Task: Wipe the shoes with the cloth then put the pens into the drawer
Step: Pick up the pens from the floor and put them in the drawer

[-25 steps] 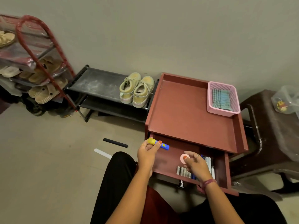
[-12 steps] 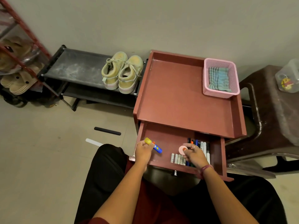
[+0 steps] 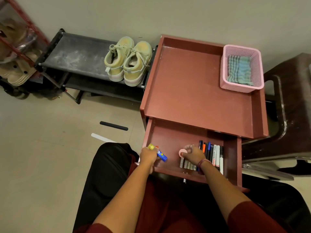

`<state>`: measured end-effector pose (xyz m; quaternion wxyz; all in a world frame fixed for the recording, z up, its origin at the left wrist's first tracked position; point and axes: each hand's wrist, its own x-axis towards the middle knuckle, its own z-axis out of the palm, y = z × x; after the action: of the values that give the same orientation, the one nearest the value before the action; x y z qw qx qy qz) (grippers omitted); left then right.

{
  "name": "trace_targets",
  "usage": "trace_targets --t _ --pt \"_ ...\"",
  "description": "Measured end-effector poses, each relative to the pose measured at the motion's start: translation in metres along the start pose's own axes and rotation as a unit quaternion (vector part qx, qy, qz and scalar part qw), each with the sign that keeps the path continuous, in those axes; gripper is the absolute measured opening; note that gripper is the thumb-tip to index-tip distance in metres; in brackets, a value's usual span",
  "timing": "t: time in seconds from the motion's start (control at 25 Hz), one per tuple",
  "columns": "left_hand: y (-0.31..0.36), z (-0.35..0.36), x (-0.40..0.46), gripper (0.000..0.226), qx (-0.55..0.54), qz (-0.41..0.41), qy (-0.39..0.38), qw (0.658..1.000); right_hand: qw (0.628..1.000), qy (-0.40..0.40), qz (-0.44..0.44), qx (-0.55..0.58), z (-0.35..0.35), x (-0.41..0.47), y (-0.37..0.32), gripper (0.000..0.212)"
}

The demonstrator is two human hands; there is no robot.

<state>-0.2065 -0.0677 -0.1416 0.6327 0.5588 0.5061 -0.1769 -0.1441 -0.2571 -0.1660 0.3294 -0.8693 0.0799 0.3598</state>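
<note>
A pink mesh basket (image 3: 225, 84) stands on the back right corner of a reddish-brown side table (image 3: 193, 84). To the left of the table there is a low black shoe rack (image 3: 75, 56) against the wall, its top shelf dusty. Further left a red-framed rack (image 3: 18, 52) holds beige sandals (image 3: 16, 76). On the floor lie a black strip (image 3: 114, 126) and a white strip (image 3: 102, 137), near each other. A dark brown plastic chair (image 3: 292, 105) is on the right of the table.

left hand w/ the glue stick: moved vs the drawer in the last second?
Yes. The left hand holding the glue stick has dropped from above the drawer's left wall down inside it, at its front-left corner.
</note>
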Motion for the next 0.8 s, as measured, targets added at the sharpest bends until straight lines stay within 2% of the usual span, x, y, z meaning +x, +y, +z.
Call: trace_targets --t 0.32,0.44,0.56,0.68,0.76,0.8 --pt "-0.004 0.002 0.0 0.007 0.026 -0.026 0.01 0.999 0.982 -0.073 0.001 -0.177 0.05 0.015 -0.008 0.028" --pt "-0.01 0.003 0.01 0.038 0.038 -0.025 0.001 0.999 0.966 -0.055 -0.019 -0.252 0.054 0.016 -0.005 0.031" --pt "-0.019 0.003 0.024 0.045 0.055 -0.02 0.0 0.998 0.954 -0.051 -0.028 -0.294 0.052 0.017 0.001 0.033" --pt "-0.013 0.002 0.012 0.034 0.054 -0.009 -0.01 0.998 0.958 -0.053 -0.044 -0.28 0.041 0.018 -0.001 0.029" --pt "0.0 0.001 -0.009 0.021 0.028 -0.003 -0.019 0.999 0.98 -0.021 -0.068 -0.186 0.026 0.018 -0.011 0.022" --pt "0.003 0.001 -0.015 0.018 0.014 -0.003 -0.025 1.0 0.99 -0.024 -0.079 -0.117 0.018 0.015 -0.017 0.025"
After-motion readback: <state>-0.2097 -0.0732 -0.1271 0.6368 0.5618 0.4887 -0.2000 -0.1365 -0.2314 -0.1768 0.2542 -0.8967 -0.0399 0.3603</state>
